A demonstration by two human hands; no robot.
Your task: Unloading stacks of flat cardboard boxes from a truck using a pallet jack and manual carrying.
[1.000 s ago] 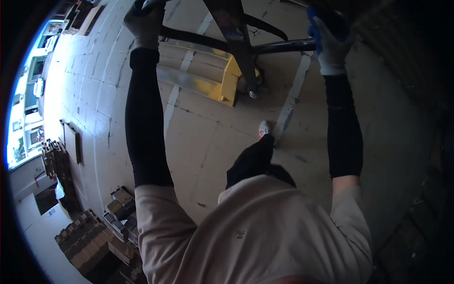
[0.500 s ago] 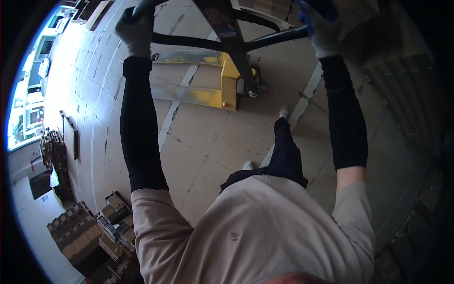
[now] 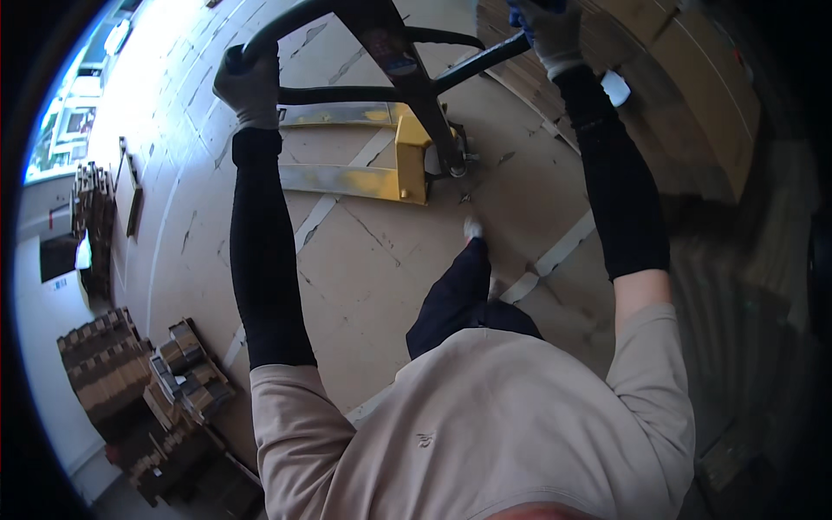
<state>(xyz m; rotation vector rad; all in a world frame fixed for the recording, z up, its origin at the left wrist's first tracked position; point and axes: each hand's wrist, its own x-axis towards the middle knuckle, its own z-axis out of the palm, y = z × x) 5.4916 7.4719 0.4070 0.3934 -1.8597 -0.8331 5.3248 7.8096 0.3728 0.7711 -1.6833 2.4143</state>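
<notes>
My left hand [image 3: 250,85], in a grey work glove, is wrapped round the left end of a pallet jack's black handle [image 3: 342,94]. My right hand [image 3: 553,36], in a grey and blue glove, grips the handle's right side near the top edge of the view. The handle's shaft [image 3: 403,69] slopes down to the yellow pallet jack body [image 3: 411,160]. Two worn yellow-grey forks [image 3: 334,179] stretch leftward from it, low over the floor, with no load visible on them. Black sleeves cover both my forearms.
Large brown cardboard stacks [image 3: 693,78] stand close by on the right. At the lower left are bundled cardboard pieces [image 3: 108,364] and smaller stacks [image 3: 186,368]. Pale tape lines [image 3: 563,247] cross the cracked floor [image 3: 364,260]. Bright daylight enters at the upper left.
My view has turned and moved over the floor, bringing the right-hand cardboard stacks further into sight. My feet have stepped. Both hands have kept their hold on the handle.
</notes>
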